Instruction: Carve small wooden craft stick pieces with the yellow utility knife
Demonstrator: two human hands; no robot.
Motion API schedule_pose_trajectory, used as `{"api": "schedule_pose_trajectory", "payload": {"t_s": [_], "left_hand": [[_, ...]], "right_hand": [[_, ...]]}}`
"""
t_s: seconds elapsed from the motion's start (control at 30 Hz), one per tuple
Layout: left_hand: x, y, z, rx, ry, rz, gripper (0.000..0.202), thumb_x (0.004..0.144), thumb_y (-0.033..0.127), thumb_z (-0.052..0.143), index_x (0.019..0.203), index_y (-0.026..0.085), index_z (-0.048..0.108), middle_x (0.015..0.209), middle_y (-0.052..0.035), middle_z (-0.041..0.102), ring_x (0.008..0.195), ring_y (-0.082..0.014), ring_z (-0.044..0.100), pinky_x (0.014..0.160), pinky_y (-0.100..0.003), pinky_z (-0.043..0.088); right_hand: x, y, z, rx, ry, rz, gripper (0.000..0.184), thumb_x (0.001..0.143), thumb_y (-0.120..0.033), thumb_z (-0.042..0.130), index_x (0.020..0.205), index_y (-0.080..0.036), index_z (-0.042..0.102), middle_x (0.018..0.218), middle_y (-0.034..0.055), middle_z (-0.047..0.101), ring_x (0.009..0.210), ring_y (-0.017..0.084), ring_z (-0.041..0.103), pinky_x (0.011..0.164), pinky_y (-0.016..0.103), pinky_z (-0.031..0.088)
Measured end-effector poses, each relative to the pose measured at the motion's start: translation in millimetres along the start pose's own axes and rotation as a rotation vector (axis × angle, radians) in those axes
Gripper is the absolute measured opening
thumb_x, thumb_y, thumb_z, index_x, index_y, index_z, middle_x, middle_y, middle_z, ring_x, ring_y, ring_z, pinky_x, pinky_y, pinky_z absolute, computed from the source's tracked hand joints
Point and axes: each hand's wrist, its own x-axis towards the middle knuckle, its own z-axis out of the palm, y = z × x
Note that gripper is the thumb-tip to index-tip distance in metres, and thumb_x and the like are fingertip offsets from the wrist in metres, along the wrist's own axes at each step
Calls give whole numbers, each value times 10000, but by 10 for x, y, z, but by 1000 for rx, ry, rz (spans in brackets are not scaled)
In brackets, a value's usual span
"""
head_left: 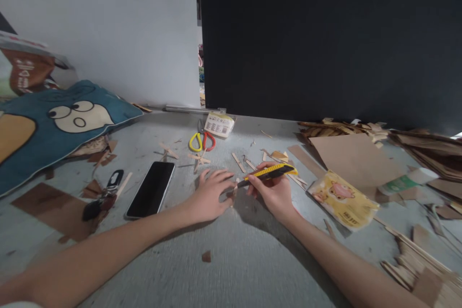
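My right hand [271,194] is closed around a yellow and black utility knife [271,172], its tip pointing left and down. The tip meets a small wooden stick [234,194] near the middle of the grey table [173,264]. My left hand [211,195] pinches that stick between thumb and forefinger, with the other fingers stretched forward. Just beyond the left hand lie crossed wooden sticks [199,159]. A loose stick [238,162] rests beyond the knife.
A phone [150,190] and keys [104,199] lie to the left, near a blue cushion [83,115]. Scissors [202,141] and a white packet [219,125] sit at the back. Rightward are a yellow packet [342,199], cardboard [355,159] and a glue tube [407,181].
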Motion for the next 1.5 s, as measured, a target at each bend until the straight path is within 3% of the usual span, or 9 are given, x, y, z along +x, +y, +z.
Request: {"api": "schedule_pose_trajectory", "payload": {"t_s": [0.17,0.37,0.87,1.07,1.2,1.5], "left_hand": [[2,10,16,-13,35,2,468,922,220,654,1387,248,604,1504,-129,633,1486,-336,490,1253,-623,228],[15,-1,49,-97,48,-43,640,890,192,665,1499,277,489,1474,-107,670,1411,-314,586,1256,-601,243],[27,5,72,-110,61,-68,493,874,186,692,1349,241,570,1421,-110,703,1388,-319,604,1248,-596,267],[17,2,72,-121,60,-65,505,881,196,686,1365,250,551,1436,-113,696,1405,-316,587,1254,-596,270],[2,25,52,-146,51,-95,628,871,187,686,1452,274,465,1447,-104,695,1475,-319,509,1249,-606,274],[0,77,-5,-171,-14,-159,661,914,226,655,1527,254,411,1459,-115,688,1520,-349,430,1238,-623,284]], "right_hand": [[12,11,-40,-62,-68,7,496,751,-630,876,813,-224,597,594,10,677,484,185,626,471,292,488],[15,63,-44,-32,-143,13,455,755,-583,902,820,-219,637,640,26,710,525,175,624,497,282,491],[21,83,-44,-52,-176,17,446,793,-585,868,841,-224,610,670,20,692,555,168,610,517,285,478],[21,103,-54,-55,-183,15,445,792,-575,878,842,-224,610,669,13,692,559,160,612,540,281,486],[15,105,-46,-42,-164,32,455,786,-565,892,863,-223,602,670,5,690,545,155,612,532,278,484],[-12,117,-54,-56,-193,-18,410,912,-589,783,852,-233,591,639,-10,662,541,140,600,535,258,470]]}}
